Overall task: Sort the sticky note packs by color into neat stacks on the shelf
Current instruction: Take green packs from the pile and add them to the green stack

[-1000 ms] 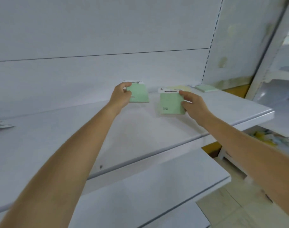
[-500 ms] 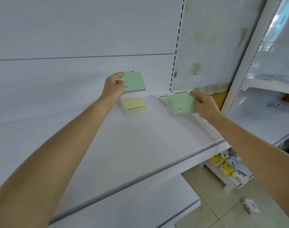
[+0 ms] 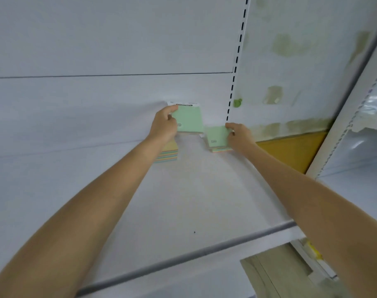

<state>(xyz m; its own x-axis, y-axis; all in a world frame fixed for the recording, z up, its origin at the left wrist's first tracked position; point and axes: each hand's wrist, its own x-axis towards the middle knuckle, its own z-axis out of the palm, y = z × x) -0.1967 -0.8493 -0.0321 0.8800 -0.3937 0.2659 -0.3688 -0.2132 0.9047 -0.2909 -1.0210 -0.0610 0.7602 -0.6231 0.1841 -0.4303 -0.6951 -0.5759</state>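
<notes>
The left hand (image 3: 164,125) pinched a green pack (image 3: 188,120) raised above the stack (image 3: 169,152) directly beneath it — the right hand (image 3: 239,135) gripped another green pack (image 3: 217,137) on a low pile on the shelf (image 3: 194,190).

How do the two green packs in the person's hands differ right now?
The left hand holds its green pack raised above the multicolored stack, while the right hand has its green pack low, on a thin pile. The raised pack's white header shows; the low one's doesn't. Both are pale green squares.
</notes>
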